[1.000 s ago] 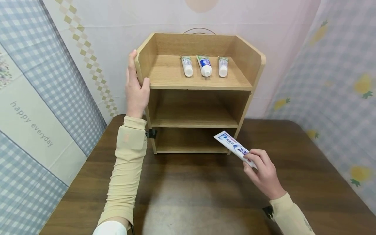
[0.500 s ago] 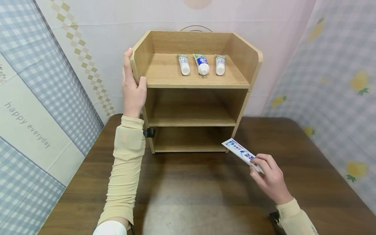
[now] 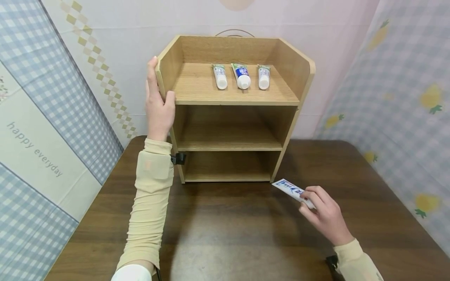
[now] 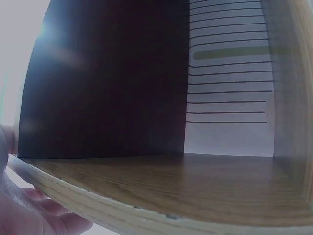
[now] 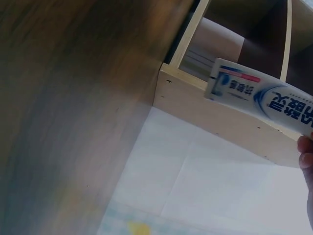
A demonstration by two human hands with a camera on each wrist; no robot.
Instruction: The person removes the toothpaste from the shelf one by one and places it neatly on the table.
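My left hand (image 3: 159,105) grips the left side panel of a light wooden shelf unit (image 3: 235,103), thumb at the front edge. In the left wrist view, that hand's fingers (image 4: 54,215) wrap the edge of a panel. My right hand (image 3: 327,212) pinches one end of a white and blue toothpaste tube (image 3: 291,190) in front of the unit's lower right corner. Blue lettering on the toothpaste tube (image 5: 264,95) faces the right wrist camera. On the top shelf lie three smaller tubes, a left one (image 3: 220,77), a blue-labelled middle one (image 3: 241,76) and a right one (image 3: 263,77), caps forward.
The shelf unit stands on a dark brown wooden table (image 3: 225,234) near its far edge. Its middle shelf (image 3: 232,136) and bottom shelf (image 3: 228,168) sit below the tubes. Patterned curtains (image 3: 397,105) hang behind and at both sides.
My right hand has moved right and down with the toothpaste tube, and the tube has tilted flatter. My left hand keeps its grip on the shelf unit. The head view has shifted slightly.
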